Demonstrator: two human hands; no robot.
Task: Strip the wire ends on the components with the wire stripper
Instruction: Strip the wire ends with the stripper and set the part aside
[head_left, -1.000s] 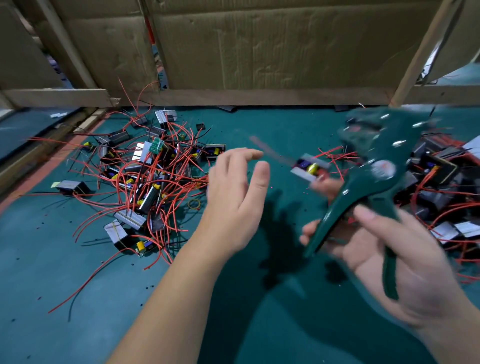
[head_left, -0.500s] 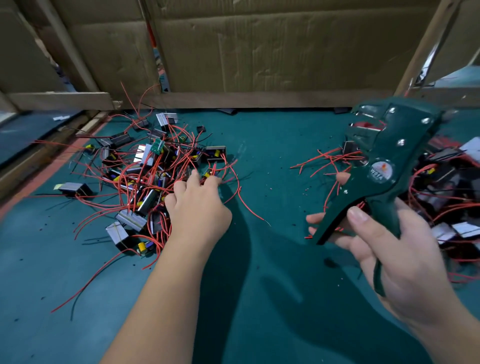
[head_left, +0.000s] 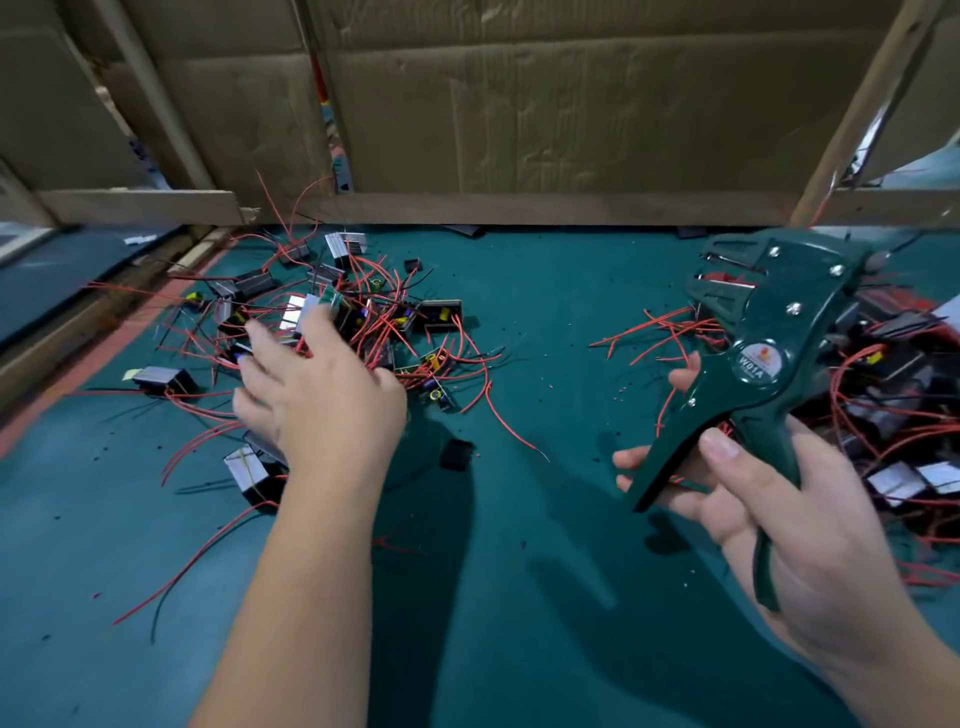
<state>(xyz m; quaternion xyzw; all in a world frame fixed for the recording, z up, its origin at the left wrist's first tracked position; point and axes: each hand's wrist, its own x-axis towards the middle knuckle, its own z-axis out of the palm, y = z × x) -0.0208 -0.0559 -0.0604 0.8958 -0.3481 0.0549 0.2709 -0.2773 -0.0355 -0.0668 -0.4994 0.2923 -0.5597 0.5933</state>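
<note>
My right hand (head_left: 779, 509) grips the handles of a dark green wire stripper (head_left: 758, 358), held upright above the green table with its jaws pointing up and left. My left hand (head_left: 317, 395) reaches over the left pile of components (head_left: 363, 322), fingers spread and blurred; nothing shows in its grasp. That pile is small black and silver parts with tangled red wires. A second pile of components (head_left: 893, 395) lies to the right, partly behind the stripper. One small black part (head_left: 457, 454) lies alone between my hands.
The green table mat (head_left: 519, 597) runs to a wooden rail (head_left: 519, 208) with cardboard sheets (head_left: 571, 104) standing behind it. Loose red wires (head_left: 654, 332) stick out left of the right pile. A red-edged strip borders the mat at the far left.
A component flew from the stripper onto the left pile. My left hand dropped to that pile and has slid further left over it. The stripper has settled, steady in my right hand.
</note>
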